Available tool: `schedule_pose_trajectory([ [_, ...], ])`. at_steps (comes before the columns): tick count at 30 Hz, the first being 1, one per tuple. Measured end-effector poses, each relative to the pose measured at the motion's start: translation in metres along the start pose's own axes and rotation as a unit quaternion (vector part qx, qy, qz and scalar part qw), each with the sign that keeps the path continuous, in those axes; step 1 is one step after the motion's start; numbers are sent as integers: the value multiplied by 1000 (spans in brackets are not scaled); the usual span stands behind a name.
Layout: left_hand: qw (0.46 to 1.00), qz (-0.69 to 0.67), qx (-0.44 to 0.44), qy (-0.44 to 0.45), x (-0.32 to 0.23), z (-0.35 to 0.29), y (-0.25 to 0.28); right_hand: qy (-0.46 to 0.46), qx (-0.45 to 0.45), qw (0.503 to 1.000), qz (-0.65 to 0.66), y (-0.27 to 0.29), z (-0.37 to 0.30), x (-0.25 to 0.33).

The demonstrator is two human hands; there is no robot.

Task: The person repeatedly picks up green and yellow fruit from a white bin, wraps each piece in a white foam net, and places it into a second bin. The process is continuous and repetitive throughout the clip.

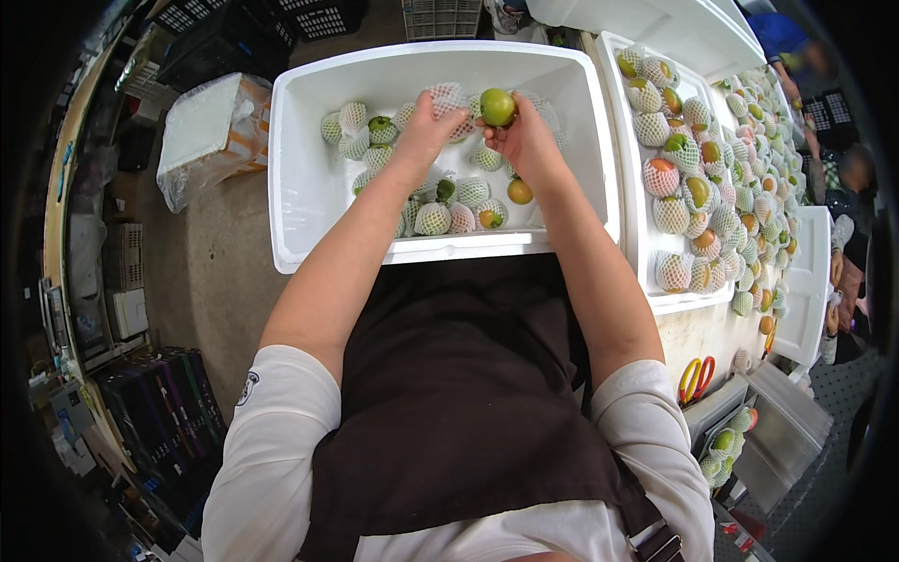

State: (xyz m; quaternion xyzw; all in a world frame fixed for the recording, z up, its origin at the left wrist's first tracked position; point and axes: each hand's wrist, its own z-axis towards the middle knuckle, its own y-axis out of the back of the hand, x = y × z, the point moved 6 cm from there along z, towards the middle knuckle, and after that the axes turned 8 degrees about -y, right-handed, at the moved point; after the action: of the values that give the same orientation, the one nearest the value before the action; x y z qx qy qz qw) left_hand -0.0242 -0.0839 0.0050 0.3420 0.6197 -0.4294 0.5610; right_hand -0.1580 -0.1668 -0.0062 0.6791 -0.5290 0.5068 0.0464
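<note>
One green fruit (497, 107) sits bare at the far middle of the white foam box (309, 187); my right hand (524, 140) has its grip clenched round the underside of it, fingers curled; my left hand (426, 126) pinches a white foam net sleeve (448, 96) just beside the fruit, touching it; netted fruits (433, 219) lie heaped below my wrists; the box's left half is bare floor, its near rim against my dark apron (459, 393); a second box of netted fruit (670, 215) stands to the right on the bench (702, 332).
</note>
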Motion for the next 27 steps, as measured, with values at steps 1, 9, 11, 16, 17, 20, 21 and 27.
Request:
schedule_pose_trajectory([
  [1,1000,-14,-14,8,8,3,5,-7,26,999,23,-2,0,0],
  [9,999,17,-23,41,18,3,14,27,7,998,-64,-8,-6,4],
  [11,996,15,-16,85,15,-2,12,114,-44,974,-191,-17,-16,11],
  [16,985,-38,-20,167,19,-7,9,146,-66,931,-329,-25,-17,7],
  [17,980,-65,-22,185,19,-8,8,146,-74,926,-341,-25,-17,7],
  [20,971,-147,8,186,13,-8,0,154,-58,919,-357,-25,-17,5],
  [21,968,-174,24,178,10,-8,-2,159,-59,918,-358,-25,-17,5],
  [27,963,-227,85,114,10,-2,-11,122,-76,964,-222,-8,-11,11],
])
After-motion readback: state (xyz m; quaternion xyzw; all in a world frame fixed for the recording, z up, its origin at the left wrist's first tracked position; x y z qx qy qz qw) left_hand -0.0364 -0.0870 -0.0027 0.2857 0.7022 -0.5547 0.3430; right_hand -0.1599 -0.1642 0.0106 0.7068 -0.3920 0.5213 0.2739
